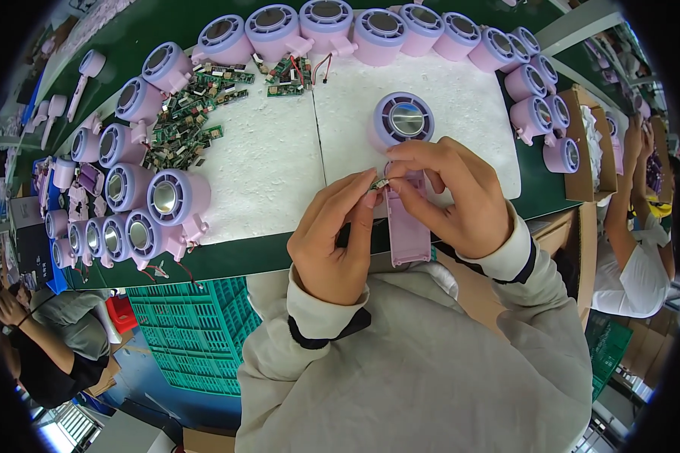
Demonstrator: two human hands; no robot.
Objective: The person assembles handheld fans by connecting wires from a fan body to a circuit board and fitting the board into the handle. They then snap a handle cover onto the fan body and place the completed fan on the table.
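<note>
A handheld fan lies in front of me, its round purple head (pixel 404 118) with a shiny metal centre pointing away and its hollow pink handle (pixel 409 230) toward my body. My left hand (pixel 332 238) pinches a small green circuit board (pixel 379 183) between thumb and fingertips, just left of the handle's upper end. Curled over the fan's neck, my right hand (pixel 457 192) grips there with thumb and index finger close to the board. The fingers partly hide the neck and any wires at it.
A white foam sheet (pixel 268 181) covers the green table (pixel 242 253). Several fan heads (pixel 380 36) stand around its edge, beside a pile of circuit boards (pixel 185 124). A cardboard box (pixel 582 143) stands at right, green crates (pixel 189 332) below left. Other people work at both sides.
</note>
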